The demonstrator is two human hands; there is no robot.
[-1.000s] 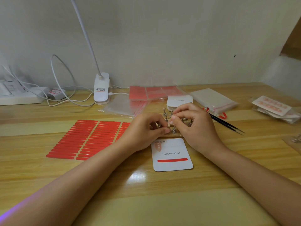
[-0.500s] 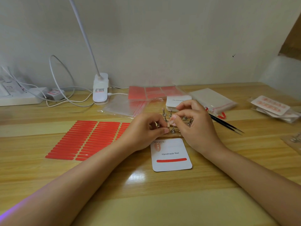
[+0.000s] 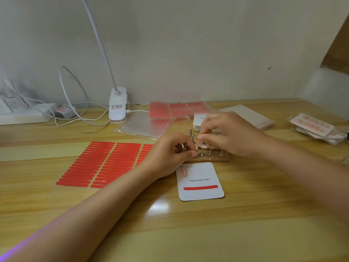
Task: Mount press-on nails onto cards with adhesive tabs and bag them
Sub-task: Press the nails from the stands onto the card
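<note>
Working pale pink press-on nail (image 3: pixel 203 145) off metal peg on wooden peg stand (image 3: pixel 209 157), centre-far. Right hand (image 3: pixel 230 135) pinches nail; left hand (image 3: pixel 170 156) pinches peg, likely bracing. White "Handmade Nail" card (image 3: pixel 201 183) lies just near, likely for short transfer.

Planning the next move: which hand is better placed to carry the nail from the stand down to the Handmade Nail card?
Probably the right hand: its fingertips pinch the pink nail on the stand, while the left hand steadies a peg. The card lies just below both.
</note>
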